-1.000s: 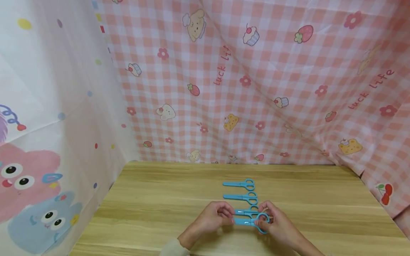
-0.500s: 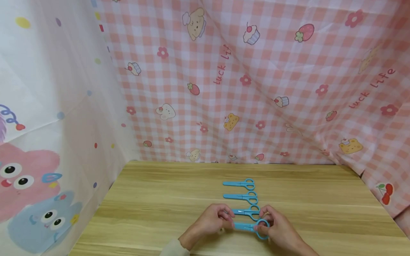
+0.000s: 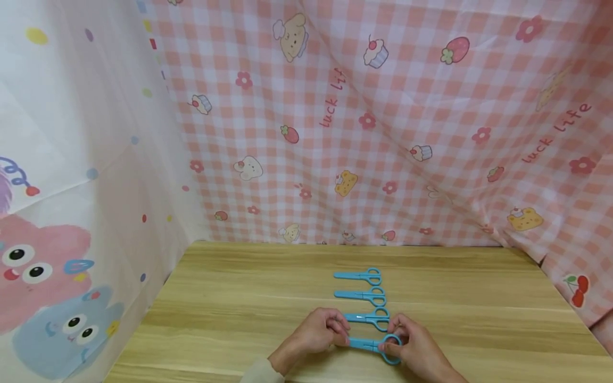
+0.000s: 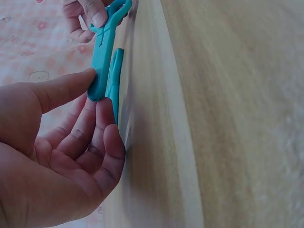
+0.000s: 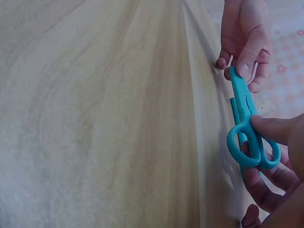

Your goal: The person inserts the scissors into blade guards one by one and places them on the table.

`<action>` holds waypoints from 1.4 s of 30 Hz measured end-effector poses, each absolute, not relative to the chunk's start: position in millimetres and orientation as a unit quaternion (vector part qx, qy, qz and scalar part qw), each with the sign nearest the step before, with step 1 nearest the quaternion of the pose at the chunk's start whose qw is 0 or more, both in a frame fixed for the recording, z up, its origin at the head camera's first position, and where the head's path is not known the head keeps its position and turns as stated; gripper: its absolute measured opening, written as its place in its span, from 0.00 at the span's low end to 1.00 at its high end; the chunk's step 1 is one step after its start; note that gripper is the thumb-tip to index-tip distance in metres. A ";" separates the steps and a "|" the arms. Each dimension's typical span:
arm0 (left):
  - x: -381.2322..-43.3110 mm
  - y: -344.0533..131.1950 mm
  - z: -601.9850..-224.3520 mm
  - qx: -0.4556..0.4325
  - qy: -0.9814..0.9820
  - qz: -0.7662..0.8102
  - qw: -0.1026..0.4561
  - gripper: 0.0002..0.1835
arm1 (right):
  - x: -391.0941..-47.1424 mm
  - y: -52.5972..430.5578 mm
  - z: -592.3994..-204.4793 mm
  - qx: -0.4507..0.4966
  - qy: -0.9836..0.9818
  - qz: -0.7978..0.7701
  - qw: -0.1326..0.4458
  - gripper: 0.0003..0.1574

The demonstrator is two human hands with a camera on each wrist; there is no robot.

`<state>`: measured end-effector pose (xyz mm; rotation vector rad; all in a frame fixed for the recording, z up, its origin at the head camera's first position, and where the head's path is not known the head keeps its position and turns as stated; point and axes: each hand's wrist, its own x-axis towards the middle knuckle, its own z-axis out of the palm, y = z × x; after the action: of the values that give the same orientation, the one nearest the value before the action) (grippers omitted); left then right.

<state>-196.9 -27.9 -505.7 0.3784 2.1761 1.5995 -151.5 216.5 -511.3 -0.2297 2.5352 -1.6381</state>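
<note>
In the head view, a pair of blue scissors [image 3: 364, 344] with closed blades is held just above the table, tip to the left and finger loops to the right. My left hand [image 3: 322, 332] pinches its tip end; in the left wrist view the left thumb [image 4: 69, 89] lies on top with fingertips beneath. My right hand [image 3: 415, 344] grips the handle, and the right wrist view shows the thumb [image 5: 275, 128] near the pivot side of the loops [image 5: 242, 146]. Directly behind lies another pair of blue scissors [image 3: 367, 318], its tip partly hidden by my left fingers.
Farther back, two more pairs of blue scissors, one nearer [image 3: 356, 294] and one farthest [image 3: 354, 275], lie in parallel on the wooden table [image 3: 239, 298]. A pink checked cloth [image 3: 306, 159] hangs behind the table, and a white printed cloth [image 3: 119, 213] hangs at the left.
Both hands have drawn the held scissors toward the person, widening the gap from the pair behind. The other scissors have stayed where they were.
</note>
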 end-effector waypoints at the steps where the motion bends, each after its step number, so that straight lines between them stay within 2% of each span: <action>1: -197.0 -27.7 -506.1 0.136 0.782 0.572 0.205 0.09 | -151.5 216.6 -511.6 -0.074 0.837 -0.539 0.057 0.22; 10: -195.8 -24.3 -507.6 0.142 0.792 0.561 0.194 0.09 | -153.0 216.6 -515.3 -0.068 0.849 -0.523 0.024 0.24; 20: -197.9 -27.8 -510.8 0.137 0.819 0.525 0.188 0.10 | -154.8 211.6 -520.3 -0.018 0.853 -0.519 0.042 0.27; 27: -200.4 -30.0 -510.3 0.125 0.825 0.513 0.201 0.10 | -154.0 207.4 -522.5 0.018 0.858 -0.513 0.029 0.30; 42: -200.8 -29.9 -513.0 0.118 0.821 0.524 0.193 0.12 | -154.3 210.9 -526.2 0.005 0.858 -0.512 0.042 0.31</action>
<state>-200.8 -29.9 -513.0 0.3324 2.3048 1.4707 -154.3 210.9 -526.2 0.0138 2.6263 -1.5661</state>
